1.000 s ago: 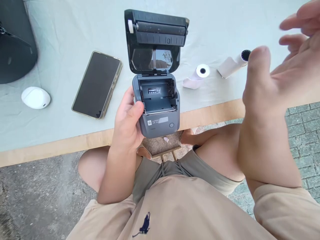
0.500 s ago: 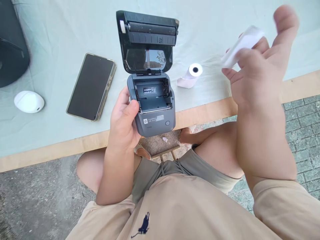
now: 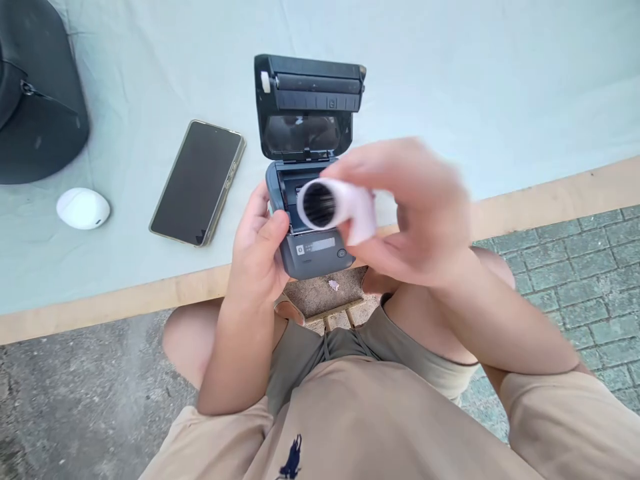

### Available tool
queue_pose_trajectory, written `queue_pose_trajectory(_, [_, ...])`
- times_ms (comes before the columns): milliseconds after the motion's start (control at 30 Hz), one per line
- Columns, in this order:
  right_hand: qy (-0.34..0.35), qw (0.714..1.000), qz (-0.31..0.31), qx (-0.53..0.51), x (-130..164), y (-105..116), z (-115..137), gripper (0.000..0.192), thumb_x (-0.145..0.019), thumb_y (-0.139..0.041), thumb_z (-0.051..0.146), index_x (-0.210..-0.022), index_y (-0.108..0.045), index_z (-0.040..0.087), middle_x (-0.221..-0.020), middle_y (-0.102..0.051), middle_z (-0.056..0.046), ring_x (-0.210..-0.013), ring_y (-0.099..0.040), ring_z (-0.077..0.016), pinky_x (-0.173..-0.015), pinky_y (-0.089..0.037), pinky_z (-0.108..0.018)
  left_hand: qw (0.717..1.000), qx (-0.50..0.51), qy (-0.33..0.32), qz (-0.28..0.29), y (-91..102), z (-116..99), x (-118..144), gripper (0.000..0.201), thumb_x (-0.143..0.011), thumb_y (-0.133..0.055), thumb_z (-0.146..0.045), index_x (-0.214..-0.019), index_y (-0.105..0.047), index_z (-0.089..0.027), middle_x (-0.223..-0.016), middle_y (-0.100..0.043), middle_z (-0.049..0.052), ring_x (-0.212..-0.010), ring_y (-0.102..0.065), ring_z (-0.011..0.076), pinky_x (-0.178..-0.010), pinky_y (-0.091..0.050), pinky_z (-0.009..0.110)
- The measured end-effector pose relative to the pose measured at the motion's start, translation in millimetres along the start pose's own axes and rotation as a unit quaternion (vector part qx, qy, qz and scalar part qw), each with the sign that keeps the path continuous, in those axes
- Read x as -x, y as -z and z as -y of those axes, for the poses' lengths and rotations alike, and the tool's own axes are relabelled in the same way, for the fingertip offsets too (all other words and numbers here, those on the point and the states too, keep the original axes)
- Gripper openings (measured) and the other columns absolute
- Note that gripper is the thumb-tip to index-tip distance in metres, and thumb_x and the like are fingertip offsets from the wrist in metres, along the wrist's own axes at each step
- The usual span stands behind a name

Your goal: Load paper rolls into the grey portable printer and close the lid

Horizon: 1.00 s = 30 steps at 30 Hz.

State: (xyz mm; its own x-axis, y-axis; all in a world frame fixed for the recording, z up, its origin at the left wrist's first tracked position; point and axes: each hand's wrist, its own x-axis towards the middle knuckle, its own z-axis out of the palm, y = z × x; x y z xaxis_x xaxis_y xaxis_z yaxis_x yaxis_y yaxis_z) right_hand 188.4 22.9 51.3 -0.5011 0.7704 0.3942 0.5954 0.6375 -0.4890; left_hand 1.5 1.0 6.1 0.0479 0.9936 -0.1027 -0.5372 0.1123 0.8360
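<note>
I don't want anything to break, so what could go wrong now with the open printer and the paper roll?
The printer, held by the left-hand grip, juts past the table edge in this view, so it might fall if let go.
The paper roll in the right-hand grip might slip, or its loose end could snag.
The lid stands open; a bump might swing it down.

Bright, even light washes the pale desk; shadows look faint and soft. Small pale glints dot the dark printer lid near twelve o'clock. Just off centre toward two o'clock, motion blur smears the right grip and softens the paper roll; the phone, toward ten, reads crisply.
</note>
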Motion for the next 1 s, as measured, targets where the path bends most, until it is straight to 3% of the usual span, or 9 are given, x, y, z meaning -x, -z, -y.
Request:
queue_pose_trajectory(133, [0.075,0.992,-0.071,0.072,-13.0,-19.1,-0.3,0.036,-0.090,-0.049,0.014,-0.126,-0.050,0.022,-0.121,-0.067,0.001,-0.110,-0.066,-0.0055,-0.090,-0.053,-0.023,1.000,0.009,0.011,0.003,0.1,-0.2,2.2,0.034,-0.092,-0.065,-0.039,-0.121,-0.062,-0.022,-0.106,-0.071,0.001,-0.093,-0.070,0.0096,-0.076,-0.057,0.015])
queue_pose_trajectory(300, [0.089,0.988,-0.105,0.072,-19.1,-23.3,-3.9,0.005,-0.091,-0.054,0.019,-0.092,-0.059,0.020,-0.108,-0.071,0.008,-0.112,-0.068,-0.0115,-0.090,-0.052,-0.030,0.999,-0.034,0.012,-0.013,-2.9,-1.4,5.1,0.038,-0.092,-0.062,-0.044,-0.124,-0.059,-0.025,-0.117,-0.068,0.004,-0.106,-0.068,0.0176,-0.081,-0.059,0.024])
queue_pose_trajectory(467, [0.126,0.983,-0.131,0.033,-8.1,-23.8,6.1,0.011,-0.082,-0.065,0.014,-0.089,-0.060,0.022,-0.088,-0.068,0.006,-0.090,-0.064,-0.0113,-0.080,-0.047,-0.031,1.000,-0.008,0.004,0.008,2.4,0.9,3.3,0.040,-0.090,-0.065,-0.047,-0.121,-0.058,-0.023,-0.109,-0.068,0.003,-0.100,-0.069,0.0147,-0.078,-0.057,0.022])
queue_pose_trajectory(633, [0.179,0.982,-0.065,-0.004,0.8,-24.0,1.6,0.010,-0.086,-0.065,0.029,-0.092,-0.062,0.023,-0.094,-0.068,0.004,-0.105,-0.062,-0.0143,-0.087,-0.046,-0.036,0.997,-0.053,-0.015,0.046,14.5,7.1,1.8,0.057,-0.072,-0.083,-0.036,-0.123,-0.058,-0.030,-0.110,-0.067,0.001,-0.095,-0.069,0.0179,-0.072,-0.057,0.025])
queue_pose_trajectory(733, [0.131,0.987,-0.087,-0.016,2.8,-20.8,-4.4,0.015,-0.084,-0.065,0.026,-0.097,-0.059,0.021,-0.098,-0.066,0.000,-0.098,-0.062,-0.0132,-0.087,-0.049,-0.034,0.997,-0.070,-0.015,0.040,15.0,7.0,2.6,0.062,-0.070,-0.084,-0.030,-0.125,-0.056,-0.028,-0.128,-0.063,0.005,-0.108,-0.067,0.0231,-0.081,-0.059,0.030])
queue_pose_trajectory(800, [0.083,0.994,-0.069,0.006,4.6,-19.0,-5.9,0.021,-0.085,-0.064,0.026,-0.103,-0.057,0.022,-0.104,-0.066,-0.003,-0.099,-0.062,-0.0156,-0.090,-0.048,-0.037,0.996,-0.067,-0.010,0.050,13.7,5.4,2.9,0.065,-0.067,-0.084,-0.029,-0.126,-0.055,-0.027,-0.133,-0.061,0.007,-0.109,-0.067,0.0247,-0.084,-0.060,0.032])
queue_pose_trajectory(867, [0.063,0.997,-0.048,0.009,5.7,-18.5,-5.8,0.030,-0.085,-0.065,0.030,-0.112,-0.054,0.024,-0.109,-0.064,-0.005,-0.106,-0.061,-0.0187,-0.095,-0.047,-0.039,0.997,-0.064,-0.002,0.048,12.4,3.6,2.8,0.066,-0.068,-0.083,-0.029,-0.127,-0.055,-0.027,-0.132,-0.062,0.007,-0.105,-0.068,0.0239,-0.083,-0.060,0.032])
queue_pose_trajectory(1000, [0.022,0.993,-0.110,-0.035,-1.7,-20.5,-4.9,0.055,-0.083,-0.066,0.044,-0.131,-0.045,0.026,-0.139,-0.045,-0.010,-0.140,-0.045,-0.0247,-0.115,-0.045,-0.042,0.997,-0.072,0.017,0.032,10.9,1.2,3.4,0.069,-0.067,-0.084,-0.024,-0.129,-0.053,-0.026,-0.128,-0.065,0.007,-0.107,-0.068,0.0245,-0.084,-0.061,0.032])
